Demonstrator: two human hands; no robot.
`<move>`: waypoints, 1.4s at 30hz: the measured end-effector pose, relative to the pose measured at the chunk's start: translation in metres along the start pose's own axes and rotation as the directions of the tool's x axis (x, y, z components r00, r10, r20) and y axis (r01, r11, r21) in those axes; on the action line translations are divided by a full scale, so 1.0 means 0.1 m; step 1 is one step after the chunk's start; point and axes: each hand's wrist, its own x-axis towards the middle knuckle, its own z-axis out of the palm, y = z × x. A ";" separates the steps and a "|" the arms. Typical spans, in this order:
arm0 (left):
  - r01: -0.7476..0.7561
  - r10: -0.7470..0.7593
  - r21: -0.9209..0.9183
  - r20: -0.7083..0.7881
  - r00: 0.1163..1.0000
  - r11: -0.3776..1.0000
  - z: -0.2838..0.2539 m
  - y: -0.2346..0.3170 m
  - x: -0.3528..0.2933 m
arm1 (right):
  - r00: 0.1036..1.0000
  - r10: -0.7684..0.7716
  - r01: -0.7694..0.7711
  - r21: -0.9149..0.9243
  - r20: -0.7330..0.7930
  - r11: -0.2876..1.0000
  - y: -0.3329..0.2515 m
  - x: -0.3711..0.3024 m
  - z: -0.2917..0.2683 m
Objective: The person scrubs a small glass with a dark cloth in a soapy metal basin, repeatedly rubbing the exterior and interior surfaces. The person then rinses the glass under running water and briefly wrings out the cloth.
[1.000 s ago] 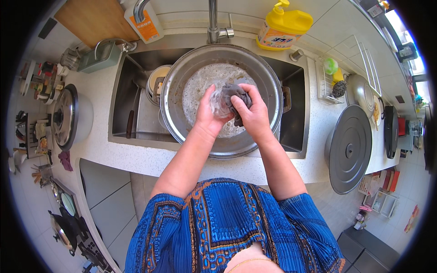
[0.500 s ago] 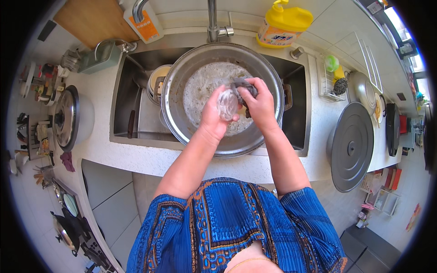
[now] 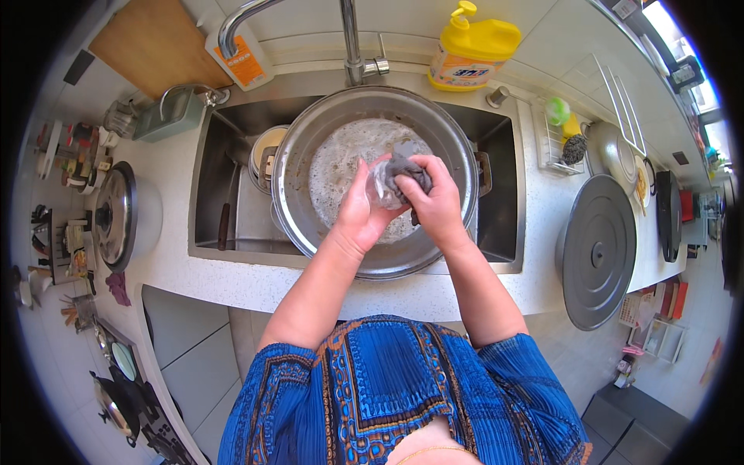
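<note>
My left hand [image 3: 361, 211] is closed around a small clear glass cup [image 3: 379, 188], held over a large metal pot [image 3: 293, 203]. In my right hand [image 3: 439, 203] is a bunched dark grey cloth [image 3: 408, 172], pressed against the cup's open side. Fingers and cloth hide part of the glass. Foamy, cloudy water [image 3: 341, 167] fills the bottom of the pot beneath both hands. The pot sits across the steel sink [image 3: 496, 167], covering much of it.
A chrome faucet [image 3: 353, 58] rises behind the pot. At the back right stands a yellow pump jug [image 3: 474, 53]. A big grey lid [image 3: 597, 252] rests on the right counter, near a wire rack [image 3: 549, 147]. A lidded pot [image 3: 143, 213] stands at left.
The cloth has shifted left and now covers more of the cup. The cup has turned in my left hand. The whole view has shifted slightly.
</note>
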 end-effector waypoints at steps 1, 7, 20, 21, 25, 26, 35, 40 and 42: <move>0.007 -0.006 0.058 -0.021 1.000 0.998 0.00 0.01 -0.01 | 1.000 -0.019 0.020 -0.047 0.020 0.999 -0.05 0.00 0.00; 0.036 -0.031 0.090 -0.055 0.998 0.995 -0.07 0.02 -0.01 | 0.994 -0.065 0.080 -0.171 0.089 0.982 -0.16 -0.05 0.03; 0.003 -0.003 0.012 -0.047 0.999 1.000 -0.17 0.09 0.05 | 0.961 0.263 -0.277 0.301 0.085 0.913 -0.09 0.02 -0.08; 0.007 -0.007 0.004 -0.021 1.000 1.000 -0.17 0.08 0.05 | 0.964 0.251 -0.264 0.286 0.084 0.921 -0.08 0.02 -0.07; 0.023 -0.023 -0.011 0.026 0.999 1.000 -0.22 0.06 0.08 | 0.980 0.179 -0.193 0.215 0.082 0.957 -0.04 0.01 -0.01; 0.027 -0.027 -0.010 0.023 0.999 1.000 -0.23 0.05 0.10 | 0.984 0.156 -0.169 0.194 0.083 0.966 -0.04 0.00 0.00; 0.061 -0.060 -0.039 0.015 0.998 0.997 -0.23 0.03 0.10 | 0.984 0.177 -0.175 0.184 0.004 0.967 -0.07 0.01 0.03; 0.069 -0.071 -0.084 -0.022 0.997 0.994 -0.24 0.01 0.12 | 0.990 0.138 -0.139 0.138 0.012 0.981 -0.08 0.00 0.06; 0.063 -0.067 -0.089 -0.049 0.996 0.994 -0.19 0.01 0.11 | 0.995 0.098 -0.099 0.088 0.021 0.991 -0.13 0.00 0.08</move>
